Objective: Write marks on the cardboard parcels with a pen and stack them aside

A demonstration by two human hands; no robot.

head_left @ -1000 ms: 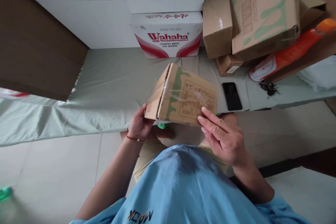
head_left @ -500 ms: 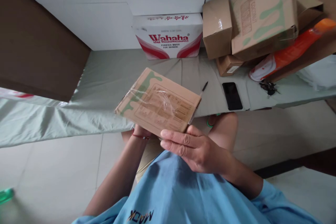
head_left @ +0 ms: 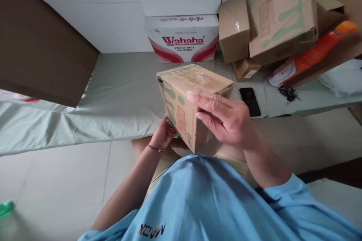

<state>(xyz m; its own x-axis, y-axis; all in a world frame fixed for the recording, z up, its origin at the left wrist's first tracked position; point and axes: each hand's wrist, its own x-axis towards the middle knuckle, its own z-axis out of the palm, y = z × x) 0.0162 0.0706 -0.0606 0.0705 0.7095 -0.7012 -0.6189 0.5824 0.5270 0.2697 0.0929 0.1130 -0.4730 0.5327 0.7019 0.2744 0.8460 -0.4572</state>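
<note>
A cardboard box [head_left: 177, 111] with green drip shapes and clear tape is held tilted above my lap, near the bench edge. Supporting its lower left side is my left hand [head_left: 164, 132], with a red string bracelet at the wrist; its fingers curl under the box and are partly hidden. My right hand [head_left: 227, 118] grips the box at its right near corner, fingers long across the upper edge and right face. Just beyond that hand lies a black phone [head_left: 250, 101] on the cloth.
The bench cloth [head_left: 124, 86] is pale green. Behind stand a white and red Wahaha carton [head_left: 183, 41], a plain box [head_left: 234, 28] and a larger green-patterned carton [head_left: 279, 22]. An orange bottle [head_left: 308, 56] leans beside dark keys [head_left: 288, 93]. At left is a large brown panel [head_left: 42, 41].
The box has turned and tipped, so a side face with print now shows below its taped face. It moved right. My right hand went up from below the box to its right corner.
</note>
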